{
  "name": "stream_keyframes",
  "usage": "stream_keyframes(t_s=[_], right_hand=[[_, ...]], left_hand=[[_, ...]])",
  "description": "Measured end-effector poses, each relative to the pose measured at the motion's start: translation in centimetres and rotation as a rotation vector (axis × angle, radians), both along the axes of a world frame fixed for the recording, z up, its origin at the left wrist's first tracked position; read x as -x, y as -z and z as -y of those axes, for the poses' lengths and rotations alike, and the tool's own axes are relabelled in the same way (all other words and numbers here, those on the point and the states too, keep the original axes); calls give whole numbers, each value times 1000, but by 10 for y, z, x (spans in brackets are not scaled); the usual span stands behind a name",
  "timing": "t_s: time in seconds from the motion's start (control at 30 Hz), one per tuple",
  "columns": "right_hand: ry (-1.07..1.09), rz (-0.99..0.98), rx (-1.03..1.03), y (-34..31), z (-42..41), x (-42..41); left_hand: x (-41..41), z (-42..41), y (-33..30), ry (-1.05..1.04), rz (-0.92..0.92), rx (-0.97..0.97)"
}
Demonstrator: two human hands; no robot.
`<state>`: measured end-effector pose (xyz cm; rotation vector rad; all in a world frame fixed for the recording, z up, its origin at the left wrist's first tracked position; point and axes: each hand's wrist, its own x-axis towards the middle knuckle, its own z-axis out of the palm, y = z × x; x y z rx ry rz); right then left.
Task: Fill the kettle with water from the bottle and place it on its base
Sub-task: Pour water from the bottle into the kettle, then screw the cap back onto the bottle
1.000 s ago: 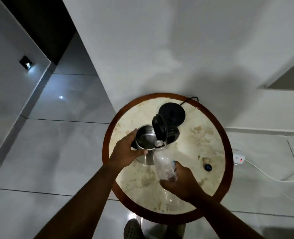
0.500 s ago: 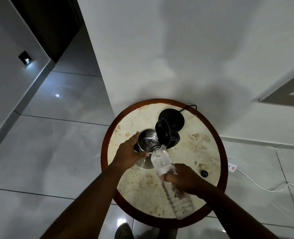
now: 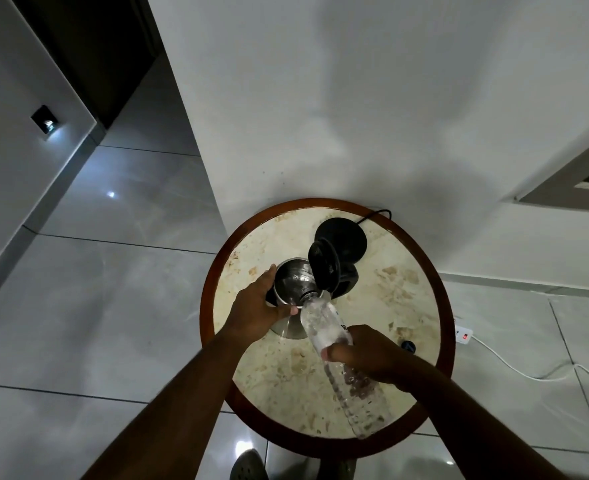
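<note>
Pouring: one bottle [image 3: 334, 337], one kettle [image 3: 291, 284] (lid up).

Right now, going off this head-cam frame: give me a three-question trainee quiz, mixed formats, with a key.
1. True or false: the steel kettle with the raised black lid already sits on the round black base.
2. Multiple choice: the clear plastic bottle is (A) upright and capped, (B) tilted with its mouth at the kettle's opening, (C) lying on the round marble-topped table.
3. Fill in: the small dark bottle cap lies on the table to the ____ of the right hand.

Key
1. False: the kettle stands on the table beside the base, steadied by the left hand.
2. B.
3. Right.
</note>
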<state>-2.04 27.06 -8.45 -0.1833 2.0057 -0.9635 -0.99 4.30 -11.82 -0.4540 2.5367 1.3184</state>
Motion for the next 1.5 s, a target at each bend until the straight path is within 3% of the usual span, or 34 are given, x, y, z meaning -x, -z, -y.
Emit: stream_keyframes(t_s=[0.3,0.43,0.5,0.6,0.83,1.03,1.1,1.27,1.5], right_hand=[[-40,-115,-108,23,-7,-3],[-89,-202,-127,41,-7,-6],[-69,-231,-106,48,-7,-9],[-87,-309,-60,55,-5,-15],[-1,-430,57,59,-11,-21],[137,-480,98,59,-46,-17],[159,-463,54,69,-71,-15],[238,-415,-299,101,-148,0],[168,-502,-393,142,-164,29]], left_hand=[[-12,-5,-7,-96,-29,-83],[-42,-30,-17,-443,51,-337],[-58,-47,-18,-470,145,-464],[-68,-65,-18,-389,206,-546],[-44,-80,-25,-112,47,-326],[-16,-118,-10,2,-48,-222],[-4,-138,-5,42,-68,-202],[33,-171,12,34,-86,-253],[58,-189,17,166,-160,-164]])
